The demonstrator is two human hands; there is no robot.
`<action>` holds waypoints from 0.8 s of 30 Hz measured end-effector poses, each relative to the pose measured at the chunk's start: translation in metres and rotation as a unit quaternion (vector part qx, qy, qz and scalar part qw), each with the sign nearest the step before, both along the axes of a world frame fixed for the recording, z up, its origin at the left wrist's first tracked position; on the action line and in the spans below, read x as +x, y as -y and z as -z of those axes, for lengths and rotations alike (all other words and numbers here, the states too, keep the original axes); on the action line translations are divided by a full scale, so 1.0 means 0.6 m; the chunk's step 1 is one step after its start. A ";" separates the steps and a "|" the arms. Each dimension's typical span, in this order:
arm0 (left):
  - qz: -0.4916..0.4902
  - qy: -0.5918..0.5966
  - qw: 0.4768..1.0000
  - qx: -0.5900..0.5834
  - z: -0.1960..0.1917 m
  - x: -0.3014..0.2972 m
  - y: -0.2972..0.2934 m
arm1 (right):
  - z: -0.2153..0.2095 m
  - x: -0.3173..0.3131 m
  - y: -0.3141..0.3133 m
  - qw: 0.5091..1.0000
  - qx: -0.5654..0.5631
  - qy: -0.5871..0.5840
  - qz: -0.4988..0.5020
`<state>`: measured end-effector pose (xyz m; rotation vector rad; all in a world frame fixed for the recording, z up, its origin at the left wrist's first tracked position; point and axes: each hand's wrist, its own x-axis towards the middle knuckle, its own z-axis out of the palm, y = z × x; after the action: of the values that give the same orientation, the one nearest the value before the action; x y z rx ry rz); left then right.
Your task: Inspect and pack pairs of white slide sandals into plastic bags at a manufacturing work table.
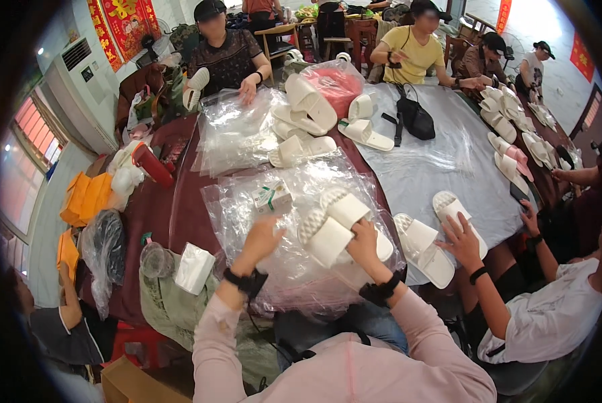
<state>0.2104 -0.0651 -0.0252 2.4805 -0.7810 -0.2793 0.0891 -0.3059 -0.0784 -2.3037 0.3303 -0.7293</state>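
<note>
Over the clear plastic bags (301, 285) in front of me, my right hand (364, 247) grips a pair of white slide slippers (331, 243) by the side of their straps. The quilted footbeds of the slippers face up, and one slipper overlaps the other. My left hand (263, 238) is just left of the slippers, above the bags, slightly blurred. Its fingers look loosely apart, with nothing seen in them. A small white and green box or packet (272, 197) lies on the bags beyond my left hand.
White slippers (307, 107) and more bags (237, 127) lie ahead. A co-worker's hand (463, 240) touches slippers (425, 250) at my right. A black pouch (415, 115) rests on the grey sheet. Left stand a white packet (195, 267), clear cup (157, 259) and red container (153, 166).
</note>
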 end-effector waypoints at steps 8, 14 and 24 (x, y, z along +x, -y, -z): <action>-0.133 0.109 0.975 0.139 0.058 0.140 0.022 | 0.049 -0.054 -0.034 0.984 -0.082 -0.112 -0.113; -0.247 0.018 0.964 0.095 0.048 0.142 0.030 | 0.047 -0.060 -0.021 0.986 -0.062 -0.118 -0.099; -0.276 -0.079 0.954 0.084 0.047 0.239 -0.067 | 0.048 -0.060 -0.024 0.989 -0.061 -0.093 -0.099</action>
<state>0.3539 -0.0249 -0.0533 2.6708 0.0196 -0.3403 0.0531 -0.2917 -0.1071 -2.4846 0.1398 -0.4475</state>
